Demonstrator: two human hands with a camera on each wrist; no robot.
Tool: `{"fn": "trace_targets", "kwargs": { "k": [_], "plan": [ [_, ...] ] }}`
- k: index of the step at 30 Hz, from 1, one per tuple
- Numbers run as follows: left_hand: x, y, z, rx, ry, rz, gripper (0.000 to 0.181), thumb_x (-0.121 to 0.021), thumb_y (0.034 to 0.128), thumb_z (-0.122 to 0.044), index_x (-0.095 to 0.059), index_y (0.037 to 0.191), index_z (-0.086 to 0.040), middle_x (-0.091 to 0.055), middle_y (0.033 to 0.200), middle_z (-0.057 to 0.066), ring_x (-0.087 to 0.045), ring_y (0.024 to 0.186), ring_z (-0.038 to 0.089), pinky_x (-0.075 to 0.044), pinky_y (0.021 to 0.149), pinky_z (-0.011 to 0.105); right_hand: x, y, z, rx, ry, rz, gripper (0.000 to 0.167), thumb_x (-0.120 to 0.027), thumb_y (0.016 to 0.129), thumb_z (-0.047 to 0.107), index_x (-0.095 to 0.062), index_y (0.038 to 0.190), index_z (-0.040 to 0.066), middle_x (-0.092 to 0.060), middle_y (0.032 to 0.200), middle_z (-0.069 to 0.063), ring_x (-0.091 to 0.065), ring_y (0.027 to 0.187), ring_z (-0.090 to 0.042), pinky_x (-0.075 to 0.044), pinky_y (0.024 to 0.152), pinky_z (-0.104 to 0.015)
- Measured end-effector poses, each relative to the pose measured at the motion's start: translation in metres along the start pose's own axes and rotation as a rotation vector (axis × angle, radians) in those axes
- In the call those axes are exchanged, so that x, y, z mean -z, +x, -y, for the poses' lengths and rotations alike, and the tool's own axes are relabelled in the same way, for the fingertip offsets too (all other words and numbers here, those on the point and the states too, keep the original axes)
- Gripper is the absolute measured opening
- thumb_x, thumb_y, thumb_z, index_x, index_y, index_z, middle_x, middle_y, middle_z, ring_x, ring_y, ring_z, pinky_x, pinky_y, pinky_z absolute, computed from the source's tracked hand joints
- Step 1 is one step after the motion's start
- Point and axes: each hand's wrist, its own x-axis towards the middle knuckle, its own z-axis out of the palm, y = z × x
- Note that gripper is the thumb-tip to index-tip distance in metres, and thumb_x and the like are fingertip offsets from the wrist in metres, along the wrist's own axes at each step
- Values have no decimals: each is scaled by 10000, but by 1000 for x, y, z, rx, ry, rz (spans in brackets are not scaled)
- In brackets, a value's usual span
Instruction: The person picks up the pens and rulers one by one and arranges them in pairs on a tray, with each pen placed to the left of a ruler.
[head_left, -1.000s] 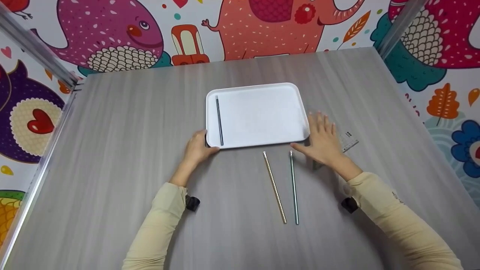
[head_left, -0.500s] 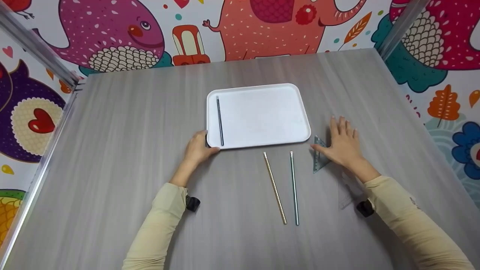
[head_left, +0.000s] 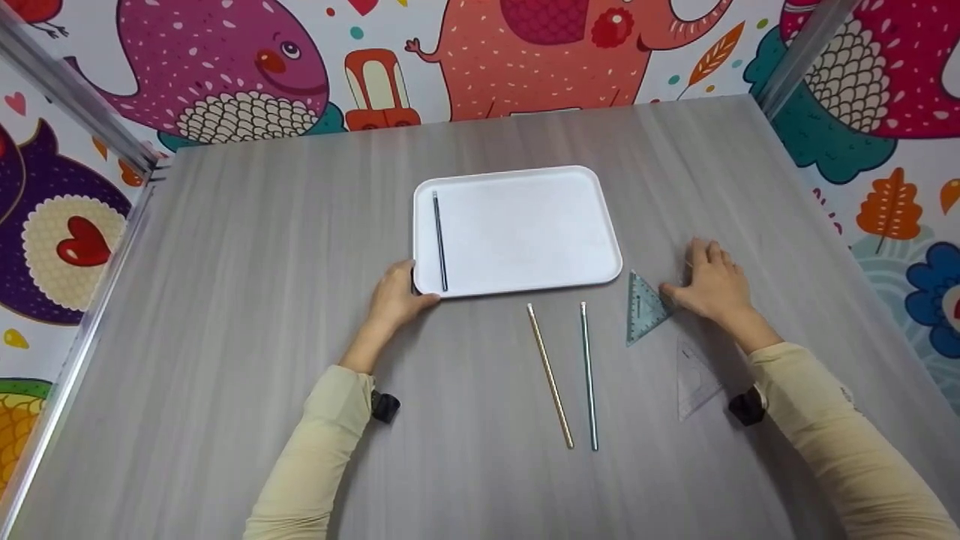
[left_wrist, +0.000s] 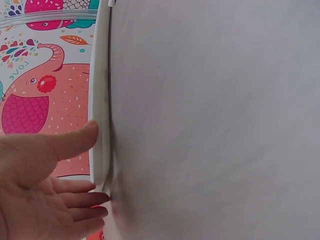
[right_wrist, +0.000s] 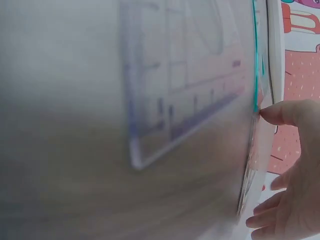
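A white tray (head_left: 525, 232) lies on the table with a dark pencil (head_left: 440, 244) along its left side. My left hand (head_left: 397, 300) grips the tray's near left corner, thumb on the near rim, fingers around the left side. My right hand (head_left: 712, 289) is low over the table, right of the tray, fingers slightly bent and spread. Its thumb is by the tip of a teal-tinted set square (head_left: 645, 309). In the right wrist view, clear plastic (right_wrist: 247, 175) shows edge-on between thumb and fingers; I cannot tell whether they touch it.
A gold pencil (head_left: 550, 375) and a green pencil (head_left: 589, 375) lie in front of the tray. A clear set square (head_left: 696, 379) is beside the right wrist. Patterned walls (head_left: 540, 60) border the table (head_left: 262, 247) at the back and sides.
My right hand has moved rightward from the tray's near right corner, past the teal set square, uncovering it and the clear set square. The left hand and tray have stayed put.
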Motion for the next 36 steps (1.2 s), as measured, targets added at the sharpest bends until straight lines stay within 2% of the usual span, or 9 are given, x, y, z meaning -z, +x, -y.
{"fn": "trace_targets", "kwargs": {
  "k": [4, 8, 14, 20, 23, 25, 30, 36],
  "plan": [
    [0, 0, 0, 11, 1, 9, 564, -738, 741, -137, -500, 1206, 75, -514, 1213, 255, -458, 1149, 371, -353, 985, 438, 3, -1, -3, -27, -1, 15, 685, -624, 767, 328, -367, 1174, -160, -402, 1097, -375, -410, 983, -521, -347, 831, -615],
    [0, -1, -1, 17, 3, 14, 565, -736, 743, -139, -495, 1205, 81, -511, 1209, 257, -461, 1141, 372, -358, 980, 440, 8, -2, -4, -72, -2, 35, 655, -634, 760, 338, -427, 1091, -187, -412, 1065, -384, -404, 965, -523, -370, 786, -603],
    [-1, -1, 0, 14, 3, 6, 535, -747, 732, -126, -522, 1174, 75, -521, 1197, 252, -477, 1125, 365, -373, 961, 440, 14, -1, -4, -137, 41, 64, 590, -630, 766, 283, -496, 1033, -226, -392, 1067, -399, -367, 970, -501, -372, 771, -583],
    [-1, 0, -1, 28, 4, 12, 546, -742, 739, -133, -512, 1188, 79, -519, 1206, 249, -475, 1131, 359, -368, 971, 432, 19, 1, -8, -139, 101, 46, 500, -656, 745, 192, -540, 989, -229, -484, 981, -382, -449, 871, -446, -407, 741, -550],
    [0, 0, -1, 36, 5, 19, 565, -736, 747, -139, -495, 1205, 86, -511, 1215, 251, -468, 1139, 359, -363, 979, 429, 24, 6, -10, -155, 128, 80, 499, -679, 738, 196, -554, 996, -213, -531, 967, -360, -495, 814, -397, -436, 713, -517],
    [1, 1, -2, 36, 8, 23, 577, -734, 750, -142, -484, 1215, 91, -506, 1219, 253, -463, 1144, 361, -357, 985, 428, 26, 8, -13, -168, 151, 108, 491, -693, 733, 216, -571, 977, -193, -561, 928, -318, -506, 771, -351, -453, 662, -453],
    [1, 0, -2, 18, 6, 19, 562, -735, 745, -136, -495, 1201, 88, -515, 1203, 255, -466, 1136, 365, -357, 982, 429, 29, 9, -17, -204, 207, 159, 507, -705, 728, 248, -530, 976, -158, -518, 881, -218, -462, 764, -297, -394, 603, -328],
    [0, 0, -1, 5, 1, 14, 552, -742, 734, -129, -506, 1182, 91, -522, 1189, 262, -472, 1126, 370, -361, 976, 434, 27, 7, -22, -228, 304, 188, 550, -699, 749, 228, -398, 1038, -130, -439, 974, -252, -416, 841, -333, -381, 669, -356]
  ]
}}
